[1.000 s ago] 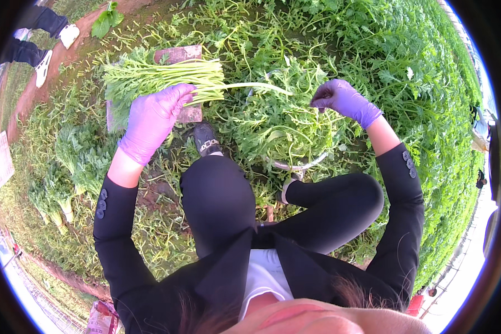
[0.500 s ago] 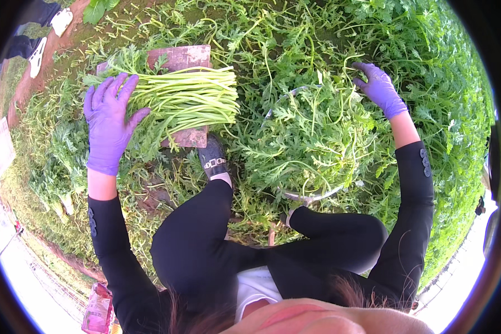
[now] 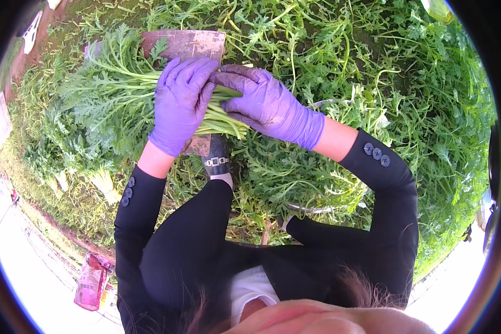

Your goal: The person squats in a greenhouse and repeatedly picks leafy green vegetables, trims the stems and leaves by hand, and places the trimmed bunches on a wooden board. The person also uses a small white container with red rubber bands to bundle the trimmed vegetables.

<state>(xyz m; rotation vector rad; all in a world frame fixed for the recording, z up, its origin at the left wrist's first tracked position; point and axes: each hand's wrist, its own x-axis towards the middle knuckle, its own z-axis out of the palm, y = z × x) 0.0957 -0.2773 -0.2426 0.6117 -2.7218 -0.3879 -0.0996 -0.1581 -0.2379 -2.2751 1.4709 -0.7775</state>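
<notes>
**A:** What is the person doing with their hands?

**B:** Both hands are wearing purple gloves and are meeting over a bundle of leafy greens [image 3: 150, 92]. The left hand [image 3: 181, 103] is lying on top of the pale green stems, fingers spread only a little and curling down over them. The right hand [image 3: 264, 103] is coming in from the other side, fingers bent around the cut ends of the stems, its fingertips touching those of the left hand.

**A:** Where is the bundle lying?

**B:** It is resting across a flat, worn, reddish-brown board [image 3: 192, 44] just ahead of the person's raised knee, with the feathery leaves fanning out to the person's left and the stems pointing right.

**A:** What is surrounding it?

**B:** Loose greens [image 3: 373, 83] are covering the ground ahead and to the right. A metal basin rim [image 3: 317, 209] is showing among them under the right forearm. More tied bunches [image 3: 78, 167] are lying to the left, their pale stem ends pointing toward the person.

**A:** Any packages or signs?

**B:** A pink plastic packet [image 3: 90, 281] is lying at the lower left, beside the person's left elbow. Its printing is too small to make out.
</notes>
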